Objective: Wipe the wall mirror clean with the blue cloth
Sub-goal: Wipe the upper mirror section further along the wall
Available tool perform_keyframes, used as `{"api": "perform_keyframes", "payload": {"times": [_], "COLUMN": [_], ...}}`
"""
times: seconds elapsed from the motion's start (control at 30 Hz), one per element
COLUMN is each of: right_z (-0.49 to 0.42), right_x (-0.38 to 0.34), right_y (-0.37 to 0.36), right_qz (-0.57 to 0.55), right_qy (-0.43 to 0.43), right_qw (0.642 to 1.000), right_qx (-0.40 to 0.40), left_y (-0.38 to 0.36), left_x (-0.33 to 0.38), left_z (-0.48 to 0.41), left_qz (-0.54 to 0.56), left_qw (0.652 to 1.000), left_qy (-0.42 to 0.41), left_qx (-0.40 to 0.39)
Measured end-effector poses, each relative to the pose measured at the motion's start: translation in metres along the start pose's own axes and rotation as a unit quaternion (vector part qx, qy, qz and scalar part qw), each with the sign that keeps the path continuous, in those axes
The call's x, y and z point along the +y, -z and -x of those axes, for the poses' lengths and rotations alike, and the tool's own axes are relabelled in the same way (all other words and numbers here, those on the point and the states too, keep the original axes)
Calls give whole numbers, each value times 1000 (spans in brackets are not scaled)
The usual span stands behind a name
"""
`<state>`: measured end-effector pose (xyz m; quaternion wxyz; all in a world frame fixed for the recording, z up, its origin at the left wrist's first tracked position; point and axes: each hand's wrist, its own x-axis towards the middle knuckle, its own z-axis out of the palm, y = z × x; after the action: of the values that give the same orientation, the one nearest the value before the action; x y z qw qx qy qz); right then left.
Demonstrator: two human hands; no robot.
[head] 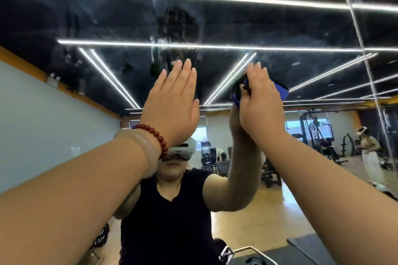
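Just below the grey streaky smear (176,28) on the large wall mirror (301,28), the left hand (172,101) is resting flat on the glass, fingers straight and together, holding nothing. Below and to the right of that smear, the right hand (261,103) is pressing the crumpled blue cloth (281,91) against the glass, fingers stretched upward, with cloth peeking out on both sides of the palm. Wiping is looking underway but far from finished: the smear is showing plainly, not yet reached by the cloth, and fainter marks are dotting the glass on either side of it.
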<state>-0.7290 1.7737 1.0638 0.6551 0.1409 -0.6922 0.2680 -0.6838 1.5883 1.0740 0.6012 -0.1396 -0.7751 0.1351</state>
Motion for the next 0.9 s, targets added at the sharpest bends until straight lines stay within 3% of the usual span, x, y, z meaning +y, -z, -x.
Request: {"api": "perform_keyframes", "payload": {"times": [0.07,0.1,0.27,0.3,0.43,0.5,0.63,0.7,0.83,0.9], "right_z": [7,19,73,68,60,81,119,107,89,106], "right_x": [-9,-18,-30,-22,-11,-25,-25,-6,7,0], "right_y": [-2,-6,-7,-3,4,-6,-10,0,9,2], "right_qz": [10,10,33,34,25,42,49,40,21,22], "right_qy": [-66,-57,171,153,-94,-75,128,92,-114,-76], "right_qw": [997,998,980,984,995,996,985,989,993,997], "right_qx": [29,24,-93,-89,9,-1,-109,-104,-7,-15], "left_y": [-4,-6,-14,-13,-13,-14,-15,-14,-17,-18], "left_x": [4,5,3,4,6,5,6,6,5,4], "left_z": [13,19,29,29,32,32,32,33,34,32], "left_qz": [2,-4,-8,-11,-31,-30,-24,-20,-7,-12], "left_qw": [1000,1000,999,999,999,999,998,998,987,985], "left_qy": [-2,-7,-24,-22,-21,-21,-17,-49,-158,-168], "left_qx": [-5,0,35,37,28,35,48,42,33,35]}}
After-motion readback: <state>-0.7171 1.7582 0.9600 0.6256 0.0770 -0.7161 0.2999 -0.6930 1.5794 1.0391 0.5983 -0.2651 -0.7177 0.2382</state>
